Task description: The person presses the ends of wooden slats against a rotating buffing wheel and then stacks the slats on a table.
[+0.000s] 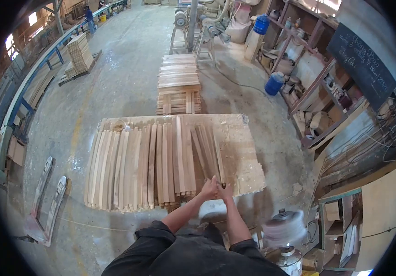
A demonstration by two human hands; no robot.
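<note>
Many long wooden strips (pixel 131 165) lie side by side on a pale board (pixel 246 161), their near ends toward me. At the right of the row, a few darker strips (pixel 205 149) slant apart from the others. My left hand (pixel 210 188) is closed round the near end of these slanted strips. Beside it, almost touching, my right hand (pixel 225 191) is closed at the near end of the rightmost strip. The fingertips of both hands are partly hidden.
Behind the board stands a stack of wood (pixel 178 76). A spinning machine part (pixel 284 227) is close at my right. A pallet jack (pixel 46 207) lies at left, shelves (pixel 299 50) stand at right, and a person (pixel 89 19) is far off at the back left.
</note>
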